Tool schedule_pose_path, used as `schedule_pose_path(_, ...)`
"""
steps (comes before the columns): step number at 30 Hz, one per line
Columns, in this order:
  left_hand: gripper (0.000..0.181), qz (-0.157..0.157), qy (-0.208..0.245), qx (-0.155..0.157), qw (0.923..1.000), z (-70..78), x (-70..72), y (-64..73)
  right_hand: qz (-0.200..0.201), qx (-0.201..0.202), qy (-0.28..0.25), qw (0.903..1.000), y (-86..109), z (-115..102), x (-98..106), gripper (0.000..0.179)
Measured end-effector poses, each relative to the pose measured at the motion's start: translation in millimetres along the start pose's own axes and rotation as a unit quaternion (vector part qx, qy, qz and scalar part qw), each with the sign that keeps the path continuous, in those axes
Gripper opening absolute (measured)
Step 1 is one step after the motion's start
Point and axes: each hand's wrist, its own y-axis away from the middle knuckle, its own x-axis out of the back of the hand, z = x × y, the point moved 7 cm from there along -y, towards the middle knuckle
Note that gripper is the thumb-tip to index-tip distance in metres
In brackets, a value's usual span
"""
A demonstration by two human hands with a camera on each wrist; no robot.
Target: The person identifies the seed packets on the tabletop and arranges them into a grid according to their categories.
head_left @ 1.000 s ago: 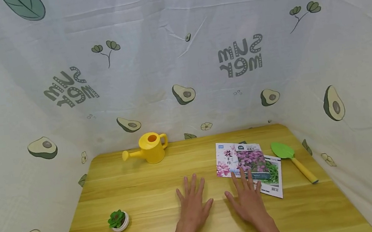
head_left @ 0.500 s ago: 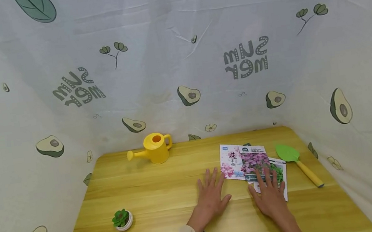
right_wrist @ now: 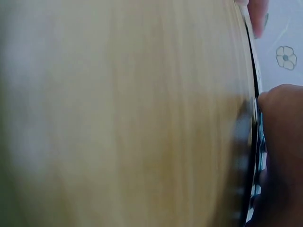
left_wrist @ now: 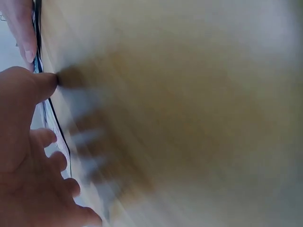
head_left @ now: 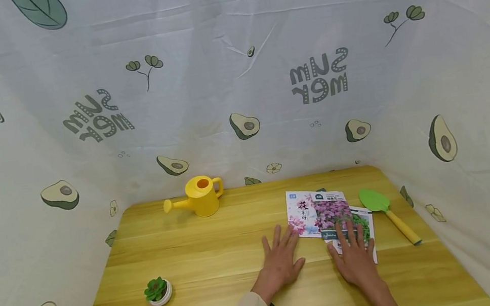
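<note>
In the head view, three flat printed seed packets lie overlapping at the right of the wooden table. The left packet [head_left: 300, 210] is white with pink blossoms, the middle packet [head_left: 331, 209] shows purple flowers, and the right packet [head_left: 365, 217] shows green leaves. My left hand [head_left: 279, 263] has its fingers spread, fingertips at the left packet's lower left corner. My right hand [head_left: 356, 256] lies palm down, its straight fingers over the lower part of the middle and right packets. The left wrist view shows the left thumb [left_wrist: 45, 85] right at the tabletop, beside its shadow.
A yellow watering can [head_left: 203, 199] stands at the back left of the table [head_left: 203, 260]. A small potted succulent [head_left: 157, 290] is at the front left. Right of the packets lies a trowel [head_left: 398, 223] with green blade and yellow handle. A printed white cloth [head_left: 202, 102] surrounds the table.
Both hands have moved to the right, the left one up to the left packet's corner, the right one further over the packets. The packets and other things have stayed put.
</note>
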Motion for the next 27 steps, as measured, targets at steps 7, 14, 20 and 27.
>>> schedule_pose_path(7, 0.072, -0.026, -0.079, 0.002, 0.9966, 0.6, 8.4, 2.7, -0.040, -0.009, 0.014, 0.9991, -0.7, -2.7, -0.8, 0.075)
schedule_pose_path(14, 0.070, -0.007, -0.088, 0.006, 0.9961, -0.7, 16.0, 18.5, -0.052, -0.018, 0.019, 0.9983, -0.9, -0.9, -0.2, 0.076)
schedule_pose_path(20, 0.068, 0.017, -0.099, 0.020, 0.9947, -3.8, 15.8, 36.2, -0.060, -0.023, 0.013, 0.9978, -3.2, 4.6, -3.4, 0.078)
schedule_pose_path(27, 0.059, 0.030, -0.095, 0.011, 0.9950, -6.9, 16.4, 43.8, -0.072, -0.021, 0.010, 0.9971, -6.8, 6.7, -6.2, 0.079)
